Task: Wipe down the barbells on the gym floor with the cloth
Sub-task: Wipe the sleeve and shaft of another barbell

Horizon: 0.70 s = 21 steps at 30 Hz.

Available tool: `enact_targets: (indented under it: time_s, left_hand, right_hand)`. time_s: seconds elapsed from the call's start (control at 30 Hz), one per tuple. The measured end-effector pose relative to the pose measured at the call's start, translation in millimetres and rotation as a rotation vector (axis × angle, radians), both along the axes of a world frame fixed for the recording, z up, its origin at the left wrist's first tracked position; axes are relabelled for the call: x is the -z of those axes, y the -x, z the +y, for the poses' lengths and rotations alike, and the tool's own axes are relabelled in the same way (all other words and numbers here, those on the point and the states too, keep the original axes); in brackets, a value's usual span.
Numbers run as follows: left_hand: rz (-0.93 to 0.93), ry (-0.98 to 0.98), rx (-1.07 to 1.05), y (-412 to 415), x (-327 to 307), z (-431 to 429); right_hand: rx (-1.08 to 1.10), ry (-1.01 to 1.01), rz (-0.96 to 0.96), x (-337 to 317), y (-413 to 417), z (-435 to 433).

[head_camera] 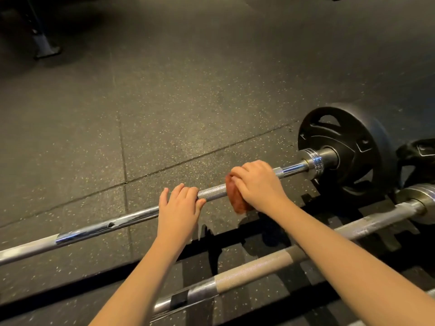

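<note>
Wiping the barbell (pixel 211 192) shaft: knurled section
The right hand (pixel 257 184) is gripping the orange cloth (pixel 237 201) around the bar beside the weight plate (pixel 341 147); the left hand (pixel 179 203) is curling over the shaft, steadying it. Wrapping fully and twisting is cleaning knurling best

Left hand (pixel 180 205): palm down, fingers curled over the barbell (pixel 211 193), thumb on its near side, little finger lifted.
Right hand (pixel 257 187): palm down, fingers wrapped round the cloth (pixel 237 204), near the left hand.
Forearms: bare, both stretched forward.
</note>
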<state>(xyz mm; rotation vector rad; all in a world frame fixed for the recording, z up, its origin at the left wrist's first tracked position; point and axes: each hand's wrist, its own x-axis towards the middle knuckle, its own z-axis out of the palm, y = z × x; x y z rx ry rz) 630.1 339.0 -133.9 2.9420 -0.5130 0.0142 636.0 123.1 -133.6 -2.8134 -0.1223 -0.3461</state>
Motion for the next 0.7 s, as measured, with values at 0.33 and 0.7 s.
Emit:
enact_targets:
  time_s: [0.33,0.7]
  left_hand:
    - [0.191,-0.109,-0.003,-7.7,-14.4,-6.4]
    - [0.195,0.036,0.097,-8.1,-13.1,-26.1]
  right_hand:
    - [0.045,-0.051,-0.001,7.3,14.3,-4.0]
    - [0.102,-0.082,0.041,5.4,17.8,-37.3]
